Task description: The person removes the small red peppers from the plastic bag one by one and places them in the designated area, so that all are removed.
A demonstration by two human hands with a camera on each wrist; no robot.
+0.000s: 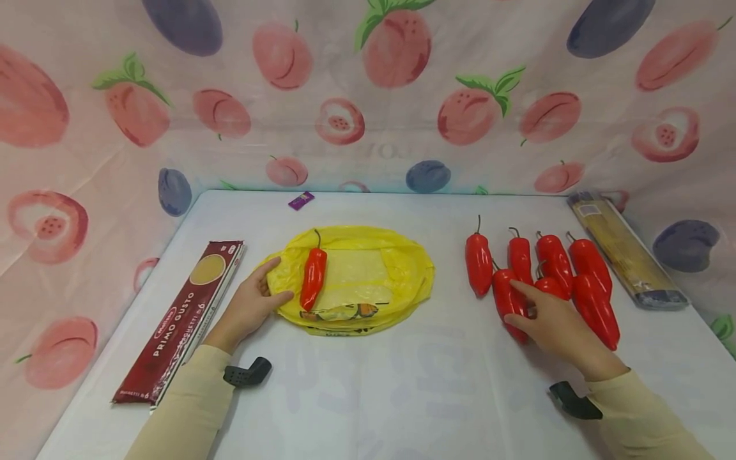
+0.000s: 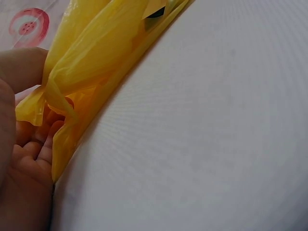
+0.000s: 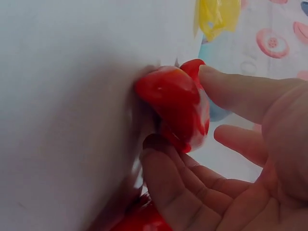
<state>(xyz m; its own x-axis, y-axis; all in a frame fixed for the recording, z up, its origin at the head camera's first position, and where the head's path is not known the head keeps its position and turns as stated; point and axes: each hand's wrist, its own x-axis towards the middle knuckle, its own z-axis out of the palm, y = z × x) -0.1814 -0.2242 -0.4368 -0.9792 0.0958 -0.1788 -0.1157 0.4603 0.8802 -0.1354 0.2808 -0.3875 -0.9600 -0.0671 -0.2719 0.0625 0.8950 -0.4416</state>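
A yellow plastic bag lies spread flat in the middle of the table, with a single red chili pepper on its left part. My left hand holds the bag's left edge; the left wrist view shows the yellow plastic between thumb and fingers. At the right, several glossy red peppers lie in a cluster. My right hand grips the front-left red pepper of that cluster. In the right wrist view, thumb and fingers lie on either side of this pepper, which appears low over the white surface.
A dark red spaghetti pack lies along the table's left side. Another pasta pack, clear with yellow strands, is at the right edge. Toward the back lies a small purple packet. Fruit-printed cloth hangs behind the white table.
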